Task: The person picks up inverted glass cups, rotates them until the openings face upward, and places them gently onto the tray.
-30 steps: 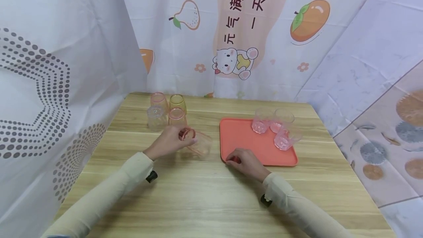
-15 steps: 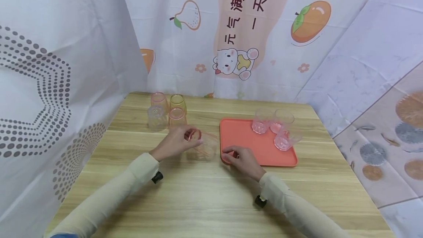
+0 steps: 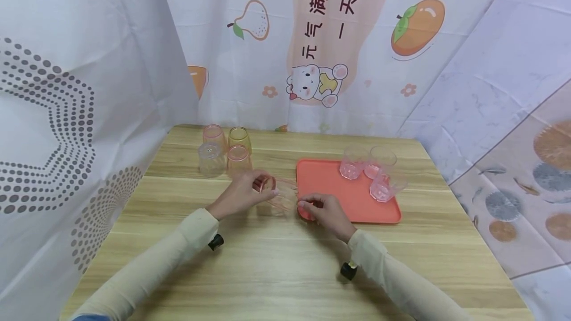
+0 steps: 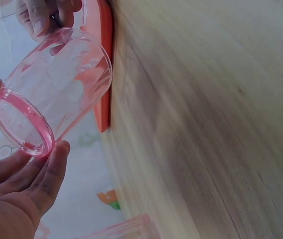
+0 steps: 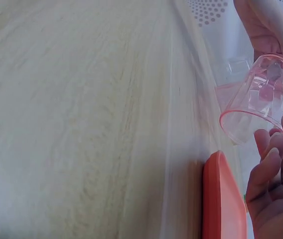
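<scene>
A clear pink cup (image 3: 277, 197) lies tilted on its side in the air, its base toward my left hand (image 3: 243, 193). The left thumb and fingers grip it around the pink base, as the left wrist view shows. The cup's open rim faces right, toward my right hand (image 3: 327, 214). The right thumb and curled fingertips are right at that rim in the right wrist view; whether they pinch it I cannot tell. Below the right hand is the left front corner of a red tray (image 3: 330, 185).
Several clear pinkish cups (image 3: 351, 170) stand or lean on the tray's right half. At the back left stand more cups: a pink one (image 3: 214, 135), a yellow one (image 3: 241, 136), a colourless one (image 3: 211, 161) and another pink cup (image 3: 238, 160). Curtains surround the wooden table (image 3: 267, 271).
My left hand has carried the pink cup to the right, toward the tray. My right hand has shifted slightly left and its fingers have come to the cup's rim.
</scene>
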